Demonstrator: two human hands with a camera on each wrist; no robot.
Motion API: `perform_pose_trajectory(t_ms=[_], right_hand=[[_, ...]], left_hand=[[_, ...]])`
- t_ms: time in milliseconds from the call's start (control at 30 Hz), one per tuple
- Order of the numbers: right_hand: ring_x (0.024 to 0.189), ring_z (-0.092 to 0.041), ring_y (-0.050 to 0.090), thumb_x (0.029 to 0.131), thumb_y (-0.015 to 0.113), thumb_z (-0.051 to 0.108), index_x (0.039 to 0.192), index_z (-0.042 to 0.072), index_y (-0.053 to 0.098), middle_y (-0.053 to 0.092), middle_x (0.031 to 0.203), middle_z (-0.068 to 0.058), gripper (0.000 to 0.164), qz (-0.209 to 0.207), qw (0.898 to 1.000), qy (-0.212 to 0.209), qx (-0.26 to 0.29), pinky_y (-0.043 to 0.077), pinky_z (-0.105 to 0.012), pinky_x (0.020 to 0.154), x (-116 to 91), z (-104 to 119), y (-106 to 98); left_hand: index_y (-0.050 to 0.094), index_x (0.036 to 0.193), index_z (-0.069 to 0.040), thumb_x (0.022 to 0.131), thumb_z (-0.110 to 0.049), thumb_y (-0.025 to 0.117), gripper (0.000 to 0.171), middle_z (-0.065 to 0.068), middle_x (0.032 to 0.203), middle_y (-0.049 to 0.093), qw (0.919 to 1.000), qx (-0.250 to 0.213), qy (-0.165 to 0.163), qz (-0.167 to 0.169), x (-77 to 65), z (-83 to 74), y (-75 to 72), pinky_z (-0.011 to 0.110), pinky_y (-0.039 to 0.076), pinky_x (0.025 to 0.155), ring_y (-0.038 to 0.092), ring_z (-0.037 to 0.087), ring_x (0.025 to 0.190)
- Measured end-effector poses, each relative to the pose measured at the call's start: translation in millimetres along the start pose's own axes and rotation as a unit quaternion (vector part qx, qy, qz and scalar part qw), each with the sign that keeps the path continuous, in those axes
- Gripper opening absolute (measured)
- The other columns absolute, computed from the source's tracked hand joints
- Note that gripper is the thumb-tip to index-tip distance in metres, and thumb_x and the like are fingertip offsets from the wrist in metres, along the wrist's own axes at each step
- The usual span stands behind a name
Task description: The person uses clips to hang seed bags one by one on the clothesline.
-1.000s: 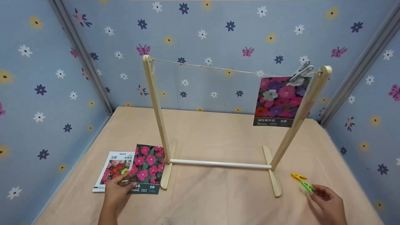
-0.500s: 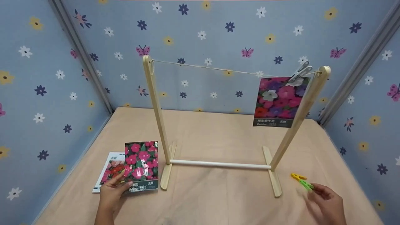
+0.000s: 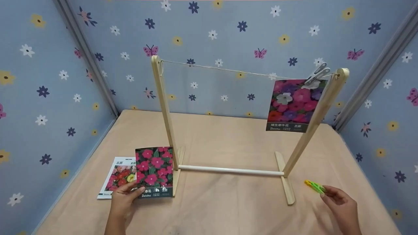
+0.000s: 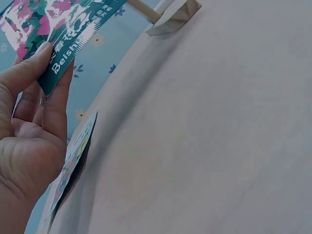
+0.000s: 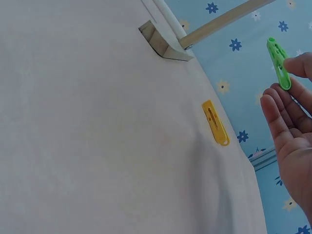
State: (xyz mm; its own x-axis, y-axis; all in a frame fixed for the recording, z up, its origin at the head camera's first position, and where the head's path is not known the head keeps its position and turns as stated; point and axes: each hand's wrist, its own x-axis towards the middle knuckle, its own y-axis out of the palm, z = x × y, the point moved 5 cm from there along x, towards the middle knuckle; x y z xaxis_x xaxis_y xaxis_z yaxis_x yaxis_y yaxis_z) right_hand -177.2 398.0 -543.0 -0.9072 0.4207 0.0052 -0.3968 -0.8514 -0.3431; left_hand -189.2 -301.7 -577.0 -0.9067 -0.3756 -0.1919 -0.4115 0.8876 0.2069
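Observation:
In the head view my left hand (image 3: 121, 200) pinches a seed packet with pink flowers (image 3: 155, 169) by its lower left corner, thumb in front. The left wrist view shows this packet (image 4: 61, 31) raised above the table. A white-bordered seed packet (image 3: 119, 178) lies behind it, partly hidden. My right hand (image 3: 341, 204) pinches a green clothespin (image 5: 279, 61) between thumb and fingers, held above the table. Below it a yellow clothespin (image 5: 215, 123) lies on the table, mostly covered by the green one in the head view.
A wooden stand has a left post (image 3: 166, 114), a right post (image 3: 310, 130) and a white rod (image 3: 228, 170) low between them. A string (image 3: 225, 69) spans the tops. Near its right end a grey clothespin (image 3: 317, 74) holds a hanging flower seed packet (image 3: 294, 102).
The pink-flowered packet shifted left, then back right, and now overlaps the left post's foot. The green clothespin moved slightly up and left, over the yellow one.

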Motion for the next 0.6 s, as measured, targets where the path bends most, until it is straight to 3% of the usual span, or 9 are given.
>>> perform_pose_trajectory(t_ms=[233, 433, 600], right_hand=[[0.087, -0.005, 0.062, 0.085, 0.076, 0.009, 0.121, -0.004, 0.063, 0.066, 0.096, 0.007, 0.040, -0.001, 0.999, -0.030, 0.011, 0.053, -0.015, 0.072, -5.2, 18.2, 4.8], [0.088, -0.008, 0.063, 0.084, 0.076, 0.004, 0.119, -0.007, 0.063, 0.067, 0.097, 0.005, 0.040, 0.015, 0.997, -0.051, 0.061, 0.054, -0.017, 0.073, -10.4, 30.2, 8.0], [0.089, -0.010, 0.064, 0.083, 0.074, -0.005, 0.118, -0.013, 0.060, 0.068, 0.099, 0.000, 0.039, 0.040, 0.988, -0.092, 0.119, 0.055, -0.019, 0.075, -15.2, 39.6, 12.2]], left_hand=[[0.079, 0.087, -0.017, 0.081, 0.010, 0.072, 0.028, -0.002, 0.084, 0.072, 0.9988, -0.027, 0.012, 0.039, -4.6, -4.6, 19.5, 0.027, 0.058, 0.065, 0.067, 0.010, 0.074], [0.079, 0.092, -0.011, 0.083, 0.012, 0.069, 0.027, 0.000, 0.084, 0.071, 0.9966, -0.035, 0.029, 0.069, -9.3, -10.3, 31.0, 0.028, 0.059, 0.065, 0.065, 0.010, 0.073], [0.079, 0.091, -0.007, 0.082, 0.012, 0.071, 0.023, 0.002, 0.084, 0.072, 0.9955, -0.031, 0.036, 0.082, -12.6, -14.5, 41.8, 0.029, 0.059, 0.066, 0.064, 0.012, 0.074]])
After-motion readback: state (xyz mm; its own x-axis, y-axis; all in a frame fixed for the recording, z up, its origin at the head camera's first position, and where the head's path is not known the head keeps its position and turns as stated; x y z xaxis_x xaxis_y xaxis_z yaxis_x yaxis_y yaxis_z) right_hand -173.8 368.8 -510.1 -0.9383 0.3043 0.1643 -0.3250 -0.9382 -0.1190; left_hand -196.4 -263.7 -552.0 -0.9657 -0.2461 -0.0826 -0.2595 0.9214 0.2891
